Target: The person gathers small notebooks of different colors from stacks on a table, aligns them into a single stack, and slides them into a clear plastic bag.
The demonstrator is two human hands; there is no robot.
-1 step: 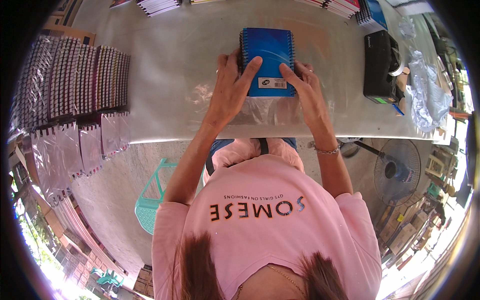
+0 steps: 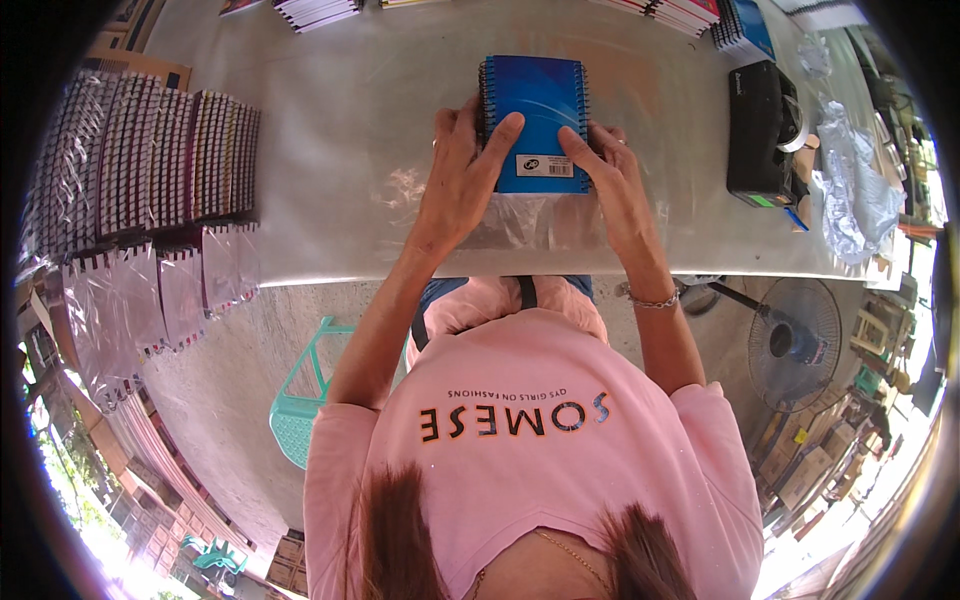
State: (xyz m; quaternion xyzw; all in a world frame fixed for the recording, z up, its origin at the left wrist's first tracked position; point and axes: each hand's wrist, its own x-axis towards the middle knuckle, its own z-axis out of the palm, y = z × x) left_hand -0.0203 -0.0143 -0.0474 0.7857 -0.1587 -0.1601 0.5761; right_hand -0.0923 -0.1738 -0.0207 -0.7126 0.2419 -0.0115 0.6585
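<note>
Between my two hands is a stack of blue spiral notebooks [image 2: 540,110], its wire coils showing along both the left and right sides. A white barcode label [image 2: 545,166] sits near the bottom of the top cover. My left hand [image 2: 465,165] grips the left side, thumb on the cover's edge and fingers around the coils. On the other side my right hand [image 2: 617,180] presses its thumb on the cover, its fingers curled behind the right edge. Clear plastic [image 2: 535,215] glints on the tabletop just below the stack.
Plastic-wrapped stacks of spiral notebooks [image 2: 150,160] line the table's left side. To the right stand a black box-shaped device [image 2: 757,135] and crumpled plastic [image 2: 850,190]. More notebooks [image 2: 742,35] sit along the far edge. A green stool [image 2: 300,415] and a fan [image 2: 795,343] flank me below.
</note>
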